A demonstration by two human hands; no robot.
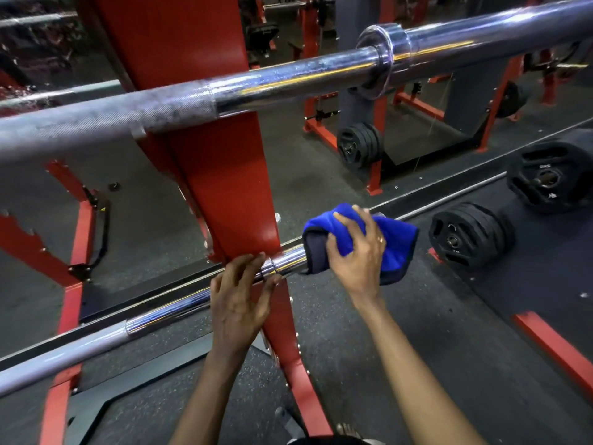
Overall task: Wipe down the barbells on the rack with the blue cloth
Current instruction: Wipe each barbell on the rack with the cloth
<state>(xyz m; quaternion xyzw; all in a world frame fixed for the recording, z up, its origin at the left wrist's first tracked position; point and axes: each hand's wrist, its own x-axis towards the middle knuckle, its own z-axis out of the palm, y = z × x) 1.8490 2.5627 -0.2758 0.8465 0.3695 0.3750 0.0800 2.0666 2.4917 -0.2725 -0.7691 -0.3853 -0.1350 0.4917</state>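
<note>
Two chrome barbells lie across a red rack [224, 175]. The upper barbell [288, 81] crosses the whole view high up, its collar at the right. The lower barbell [160, 316] runs from bottom left up to the middle. My right hand [356, 252] is shut on the blue cloth [394, 248], which is wrapped over the lower barbell's sleeve end. My left hand [237, 300] rests on the lower barbell beside the red upright, fingers curled over the bar near the collar. The sleeve tip is hidden under the cloth.
Black weight plates [465, 236] hang on pegs at the right, with another stack [545, 181] further right and more plates [356, 146] in a mirror behind. Red frame legs [555, 348] stand on the dark rubber floor. My foot shows at the bottom edge.
</note>
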